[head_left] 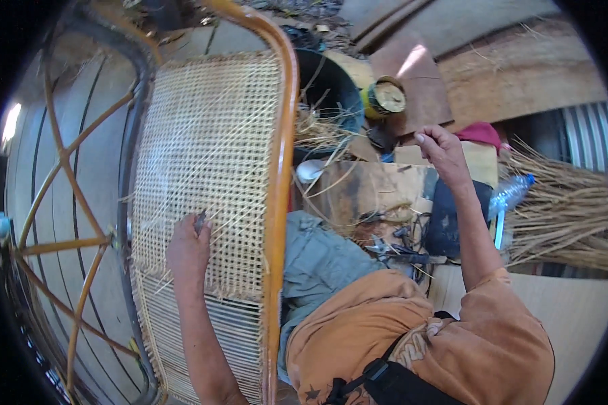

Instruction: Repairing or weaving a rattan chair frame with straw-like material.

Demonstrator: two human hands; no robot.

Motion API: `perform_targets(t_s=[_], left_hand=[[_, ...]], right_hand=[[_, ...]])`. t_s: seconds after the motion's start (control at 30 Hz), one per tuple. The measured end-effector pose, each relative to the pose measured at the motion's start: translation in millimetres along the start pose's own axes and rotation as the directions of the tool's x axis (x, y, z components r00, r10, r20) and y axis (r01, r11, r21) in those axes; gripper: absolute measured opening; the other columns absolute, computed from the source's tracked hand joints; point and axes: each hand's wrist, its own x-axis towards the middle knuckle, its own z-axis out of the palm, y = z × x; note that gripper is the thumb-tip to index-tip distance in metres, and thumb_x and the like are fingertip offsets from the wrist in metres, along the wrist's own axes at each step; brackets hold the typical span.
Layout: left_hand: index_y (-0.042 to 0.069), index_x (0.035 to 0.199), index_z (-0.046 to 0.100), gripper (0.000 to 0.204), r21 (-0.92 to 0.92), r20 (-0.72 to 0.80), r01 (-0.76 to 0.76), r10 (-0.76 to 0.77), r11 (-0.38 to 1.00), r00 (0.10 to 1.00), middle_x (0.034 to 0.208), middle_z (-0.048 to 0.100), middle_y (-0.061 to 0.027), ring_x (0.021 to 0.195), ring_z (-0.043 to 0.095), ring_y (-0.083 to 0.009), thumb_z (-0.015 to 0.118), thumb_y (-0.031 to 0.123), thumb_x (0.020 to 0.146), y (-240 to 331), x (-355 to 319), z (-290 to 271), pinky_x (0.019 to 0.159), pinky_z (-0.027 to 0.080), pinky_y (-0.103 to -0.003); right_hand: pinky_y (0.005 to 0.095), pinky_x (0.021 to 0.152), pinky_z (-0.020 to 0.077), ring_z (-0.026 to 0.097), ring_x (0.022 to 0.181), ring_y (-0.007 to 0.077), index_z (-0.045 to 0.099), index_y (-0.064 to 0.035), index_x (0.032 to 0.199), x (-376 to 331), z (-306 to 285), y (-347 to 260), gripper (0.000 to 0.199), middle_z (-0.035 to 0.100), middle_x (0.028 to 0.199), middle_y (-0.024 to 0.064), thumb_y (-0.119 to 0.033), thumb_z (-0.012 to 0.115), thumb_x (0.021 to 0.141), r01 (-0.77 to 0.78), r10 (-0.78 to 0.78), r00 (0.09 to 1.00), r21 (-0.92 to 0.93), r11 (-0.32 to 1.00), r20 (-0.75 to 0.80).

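A woven cane panel (206, 135) fills a chair-like frame with an orange-brown wooden rail (289, 135) on its right side. Its upper part is a close lattice with several diagonal strands; near the bottom only parallel strands run across. My left hand (188, 253) rests on the lattice, closed around a small dark metal tool (200, 219) whose tip shows past the fingers. My right hand (444, 154) is raised out to the right, away from the panel, with thumb and fingers pinched together. Whatever is in that pinch is too fine to make out.
A dark tub (341, 88) with loose cane strips and a yellow-green tin (387, 98) stand beyond the rail. Pliers (385, 248) and other tools lie before a wooden board (344, 196). At right are a plastic bottle (513, 192) and a bundle of cane (560, 209).
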Motion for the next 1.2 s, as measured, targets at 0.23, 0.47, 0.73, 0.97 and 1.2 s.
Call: perform_targets(t_s=[0.23, 0.47, 0.73, 0.97, 1.2], left_hand=[[-0.001, 0.084, 0.058, 0.031, -0.026, 0.175, 0.111, -0.105, 0.993, 0.979, 0.075, 0.06, -0.0174, 0.069, 0.057, -0.0342, 0.058, 0.03, 0.084, 5, 3, 5, 0.064, 0.043, -0.042], [-0.001, 0.086, 0.059, 0.026, -0.447, 0.177, 0.312, -0.259, 0.838, 0.949, 0.064, 0.052, -0.0034, 0.059, 0.045, -0.0109, 0.056, 0.024, 0.088, 55, -46, -14, 0.056, 0.038, -0.028], [0.0, 0.089, 0.059, 0.023, -0.62, 0.388, 0.462, -0.263, 0.634, 0.883, 0.061, 0.049, 0.0019, 0.049, 0.04, -0.0052, 0.058, 0.023, 0.087, 113, -136, -15, 0.046, 0.034, -0.021], [0.001, 0.087, 0.059, 0.017, -0.718, 0.512, 0.567, -0.246, 0.403, 0.823, 0.062, 0.049, 0.0041, 0.046, 0.04, -0.0029, 0.058, 0.019, 0.088, 93, -203, 15, 0.042, 0.032, -0.019], [0.001, 0.09, 0.058, 0.019, -0.693, 0.491, 0.519, -0.199, 0.501, 0.848, 0.063, 0.05, 0.0041, 0.045, 0.039, -0.0015, 0.059, 0.019, 0.088, 118, -202, 16, 0.042, 0.032, -0.018]], right_hand=[[0.0349, 0.07, 0.0481, 0.062, 0.076, 0.0285, 0.062, -0.0038, 0.091, -75, -29, 104, 0.014, 0.062, 0.081, 0.0152, -0.016, 0.058, 0.083, -0.07, 0.155, 0.983, -0.574, 0.816, 0.101], [0.0395, 0.088, 0.0417, 0.054, 0.104, 0.0291, 0.06, -0.0088, 0.105, -99, 47, 111, 0.031, 0.06, 0.107, 0.0084, -0.02, 0.066, 0.076, 0.328, -0.156, 0.92, -0.488, 0.809, 0.36], [0.0425, 0.086, 0.0415, 0.052, 0.103, 0.0303, 0.055, -0.0104, 0.109, -80, 48, 135, 0.04, 0.057, 0.104, 0.0119, -0.016, 0.067, 0.072, 0.192, 0.076, 0.951, -0.767, 0.613, 0.299], [0.0434, 0.083, 0.0423, 0.051, 0.099, 0.0321, 0.052, -0.0095, 0.109, -95, 57, 142, 0.04, 0.055, 0.101, 0.0124, -0.014, 0.065, 0.071, 0.261, -0.226, 0.965, -0.54, 0.8, 0.132], [0.0422, 0.08, 0.0452, 0.054, 0.099, 0.033, 0.054, -0.0052, 0.106, -101, 60, 138, 0.046, 0.059, 0.101, 0.0144, -0.021, 0.074, 0.068, 0.289, -0.116, 0.936, -0.54, 0.79, 0.331]])
